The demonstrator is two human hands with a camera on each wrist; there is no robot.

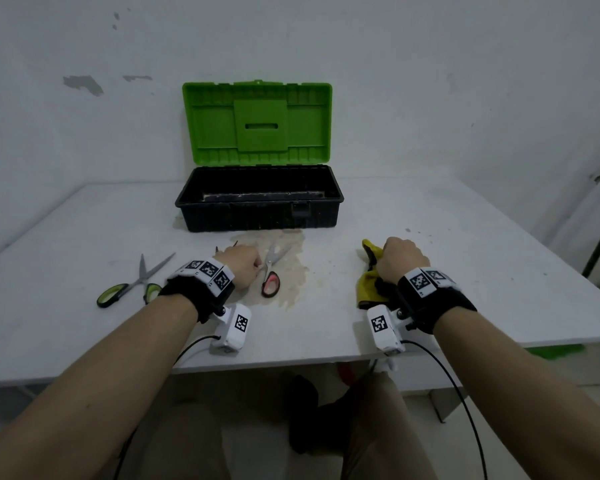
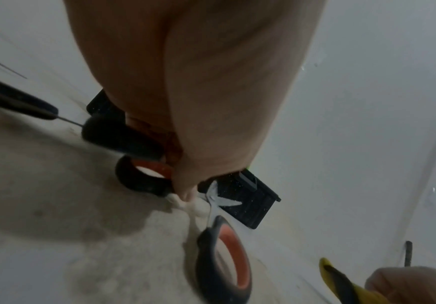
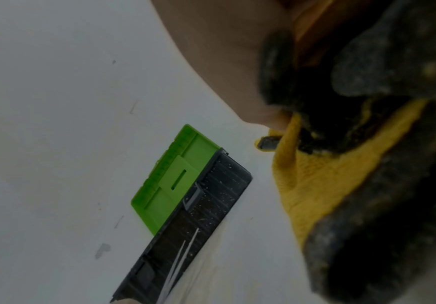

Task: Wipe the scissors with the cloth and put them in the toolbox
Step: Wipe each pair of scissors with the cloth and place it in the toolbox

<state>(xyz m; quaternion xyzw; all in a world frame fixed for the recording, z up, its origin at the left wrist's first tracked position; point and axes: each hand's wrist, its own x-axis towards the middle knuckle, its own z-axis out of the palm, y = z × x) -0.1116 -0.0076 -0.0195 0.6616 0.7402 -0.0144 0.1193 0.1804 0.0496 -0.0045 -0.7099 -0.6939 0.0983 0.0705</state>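
the red-handled scissors [image 1: 272, 271] lie flat on the table [image 1: 465, 258], on a stained patch just in front of the toolbox [image 1: 259, 199], w/ the long axis running from the handle loops near the person up and slightly right to the blade tips, which point at the box front. the left hand [image 1: 241, 266] sits right at their left side, touching near the pivot; in the wrist view a fingertip [image 2: 185, 192] presses down by the pivot w/ one loop under the palm and the other loop out in front, so it looks like curled fingers starting a grip, tho i can't tell if the loop is actually hooked. the right hand [image 1: 400, 259] is well apart to the right, fist closed around the yellow and dark cloth [image 1: 371, 282]. so the left hand is clearly the nearer one for the pick-up, and the cloth has to come across leftward, or the scissors rightward, to meet. box lid [image 1: 257, 123] stands open, inside looks free. a 2nd pair, green-handled scissors [image 1: 132, 284], lies further left, untouched.
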